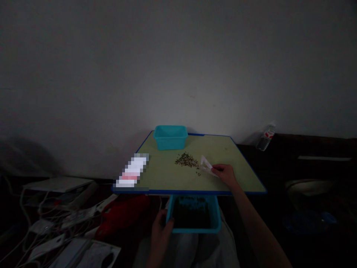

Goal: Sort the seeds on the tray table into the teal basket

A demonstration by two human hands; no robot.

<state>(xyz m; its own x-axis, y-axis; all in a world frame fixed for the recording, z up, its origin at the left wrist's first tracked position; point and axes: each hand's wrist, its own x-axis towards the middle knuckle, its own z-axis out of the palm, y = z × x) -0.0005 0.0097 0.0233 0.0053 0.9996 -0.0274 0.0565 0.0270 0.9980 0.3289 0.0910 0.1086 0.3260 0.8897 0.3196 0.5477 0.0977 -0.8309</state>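
Observation:
My left hand point(161, 231) grips the left rim of a blue plastic basket point(219, 219), held below the table's front edge above my lap. Dark small bits cover the bottom of that basket. Over the table, my right hand point(225, 174) pinches a thin, whitish translucent piece of plastic point(206, 166), tilted, with its far end beside a loose pile of seeds point(186, 160). A few seeds lie apart from the pile, close to the plastic. A second blue basket point(170, 143) stands at the back left of the small table point(164, 182); its bottom is hidden.
A phone-like, pixelated thing point(132, 171) lies at the table's left edge. Cables, a white box point(58, 184) and a red cloth point(122, 216) crowd the lower left. A clear bottle point(266, 137) leans at the right. The wall point(178, 67) rises behind the table.

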